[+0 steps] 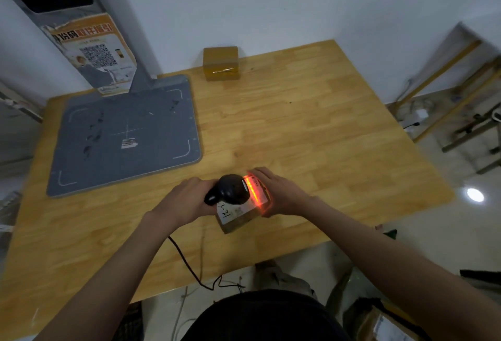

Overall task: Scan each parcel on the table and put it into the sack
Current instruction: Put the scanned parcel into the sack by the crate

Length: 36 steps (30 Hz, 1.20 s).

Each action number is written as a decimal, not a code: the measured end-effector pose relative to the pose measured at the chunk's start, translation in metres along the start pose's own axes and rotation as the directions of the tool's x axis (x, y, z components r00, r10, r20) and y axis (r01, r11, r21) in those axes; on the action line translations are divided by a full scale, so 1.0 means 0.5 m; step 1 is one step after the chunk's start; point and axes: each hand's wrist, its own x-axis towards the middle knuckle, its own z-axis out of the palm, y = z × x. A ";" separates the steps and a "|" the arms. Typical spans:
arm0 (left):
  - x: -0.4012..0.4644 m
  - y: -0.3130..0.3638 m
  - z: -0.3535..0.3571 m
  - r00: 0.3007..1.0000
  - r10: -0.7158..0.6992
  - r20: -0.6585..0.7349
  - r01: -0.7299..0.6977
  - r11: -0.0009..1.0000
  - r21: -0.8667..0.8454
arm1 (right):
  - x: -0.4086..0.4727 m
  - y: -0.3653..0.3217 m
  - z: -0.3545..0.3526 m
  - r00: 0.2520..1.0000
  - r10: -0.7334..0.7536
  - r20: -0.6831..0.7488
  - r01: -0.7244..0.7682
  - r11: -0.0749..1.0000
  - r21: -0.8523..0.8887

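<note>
A small brown parcel (236,218) with a white label lies near the front edge of the wooden table (311,129). My left hand (187,199) grips a black corded barcode scanner (230,188) held just above the parcel. A red scan line glows across the label's right end. My right hand (282,191) holds the parcel's right side, fingers curled over its far edge. A second brown taped parcel (221,63) stands at the table's back edge by the wall. At the lower right a dark sack (360,313) on the floor shows a parcel (385,327) inside.
A grey scanning mat (124,134) covers the table's left part, with a grey post (89,42) bearing a QR poster behind it. The scanner's black cable (189,267) hangs over the front edge. Wooden frames (461,102) and cables lie on the floor at the right.
</note>
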 end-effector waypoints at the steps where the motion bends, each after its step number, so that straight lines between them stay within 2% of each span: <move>1: -0.012 0.002 0.000 1.000 0.009 -0.011 -0.009 1.000 0.000 | -0.012 -0.012 -0.001 1.000 0.011 -0.008 -0.012 1.000 -0.023; 12: -0.134 0.041 0.026 0.991 0.108 -0.073 -0.108 0.994 0.003 | -0.212 -0.126 0.002 0.966 0.215 -0.144 -0.227 0.971 -0.077; 20: -0.191 0.139 0.089 0.988 0.154 -0.004 -0.154 0.988 0.020 | -0.395 -0.151 0.041 0.923 0.323 -0.208 -0.344 0.937 -0.069; 27: -0.196 0.279 0.180 0.975 0.214 0.053 -0.216 0.976 0.025 | -0.583 -0.095 0.078 0.860 0.470 -0.198 -0.464 0.882 0.079; 36: -0.207 0.495 0.363 0.963 0.229 0.144 -0.227 0.974 -0.028 | -0.850 0.029 0.154 0.753 0.646 -0.128 -0.627 0.762 0.161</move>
